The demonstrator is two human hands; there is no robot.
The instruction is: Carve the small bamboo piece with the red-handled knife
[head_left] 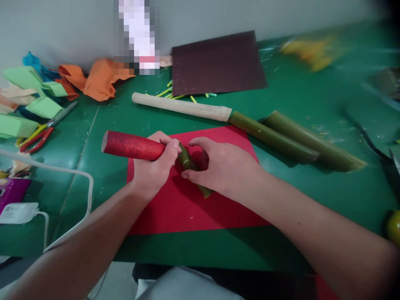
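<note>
My left hand (156, 166) is closed around a thick red wooden handle (134, 145), which points left; whatever is at its other end is hidden. A short green bamboo piece (185, 160) lies slanted over a red sheet (162, 212), its upper end at my left fingertips. Curved over this piece is my right hand (225, 166), thumb and index finger apart with a gap between them. Its other fingers are hidden from view. Behind my hands lie a pale stripped stick (181, 107) and two green bamboo lengths (271, 135).
A dark brown sheet (218, 64) rests at the back over thin green strips. Scissors (37, 139), green paper pieces (28, 79) and crumpled orange paper (101, 79) are at left. A white cable (90, 187) runs beside my left forearm. Yellow material (312, 52) lies far right.
</note>
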